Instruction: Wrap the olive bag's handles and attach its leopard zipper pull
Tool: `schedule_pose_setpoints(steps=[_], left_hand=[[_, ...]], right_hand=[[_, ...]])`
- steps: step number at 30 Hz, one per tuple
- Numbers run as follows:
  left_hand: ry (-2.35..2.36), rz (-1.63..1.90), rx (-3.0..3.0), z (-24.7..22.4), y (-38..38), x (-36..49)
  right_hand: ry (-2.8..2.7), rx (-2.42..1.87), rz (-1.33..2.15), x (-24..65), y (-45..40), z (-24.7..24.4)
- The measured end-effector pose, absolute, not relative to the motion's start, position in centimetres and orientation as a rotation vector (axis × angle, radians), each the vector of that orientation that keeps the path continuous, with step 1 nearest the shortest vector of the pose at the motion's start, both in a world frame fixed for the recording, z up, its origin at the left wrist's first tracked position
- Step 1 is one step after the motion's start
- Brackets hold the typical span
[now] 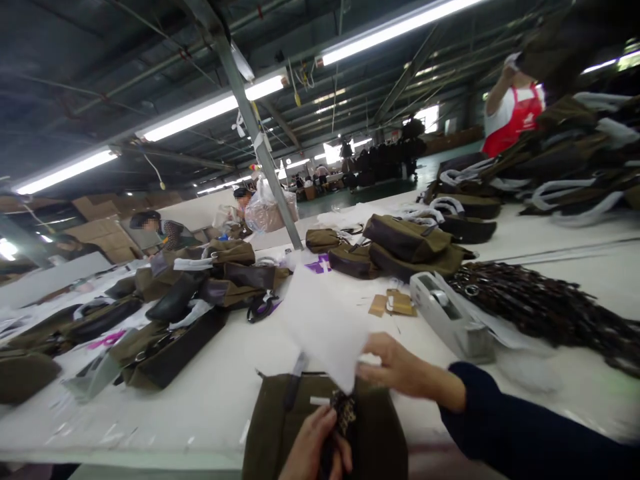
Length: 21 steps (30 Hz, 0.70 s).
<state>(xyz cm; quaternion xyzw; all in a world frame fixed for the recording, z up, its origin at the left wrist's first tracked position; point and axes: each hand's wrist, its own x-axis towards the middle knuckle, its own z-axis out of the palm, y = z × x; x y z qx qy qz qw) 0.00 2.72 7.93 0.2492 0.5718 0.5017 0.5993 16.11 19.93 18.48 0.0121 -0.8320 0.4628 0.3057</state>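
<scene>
The person's right hand (407,370) is over the near edge of the white bench (150,427), fingers pressed together and pinching a white tissue sheet (323,327). The left hand (310,447) has its fingers curled around a leopard-print piece (344,413), which rests against an olive canvas handbag (300,427) lying flat at the bench's near edge, directly below the sheet. Toward the right edge are a grey tape dispenser (450,317) and, just beside it, a heap of dark straps (540,307). Further olive bags (410,243) lie along the bench. Beyond the far right corner stands a co-worker in a red apron (515,120).
</scene>
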Motion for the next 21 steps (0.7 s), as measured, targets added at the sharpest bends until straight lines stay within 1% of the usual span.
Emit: schedule_pose_setpoints(steps=[2, 4, 7, 11, 18, 21], left_hand=[[1.349, 1.233, 0.559, 9.1, 2.4, -0.2], [1.389, 1.284, 0.562, 10.8, 2.4, -0.4], [1.425, 1.152, 0.577, 13.0, 3.1, -0.7], [1.467, 1.023, 0.676, 14.4, 4.2, -1.6], [1.463, 0.741, 0.867, 17.7, 6.7, -2.8], [1.515, 0.654, 0.92, 19.0, 7.9, -2.8]], right_hand=[[-2.35, 0.243, 1.322, 19.0, 16.1, 16.8], [-2.458, 0.349, 1.366, 20.8, 14.1, 15.2], [-2.514, 0.331, 1.356, 21.7, 13.6, 13.4], [-2.567, 0.266, 1.291, 21.5, 14.8, 12.1], [-2.615, 0.275, 1.221, 20.6, 14.5, 11.8], [-2.623, 0.269, 1.121, 20.0, 14.4, 11.8]])
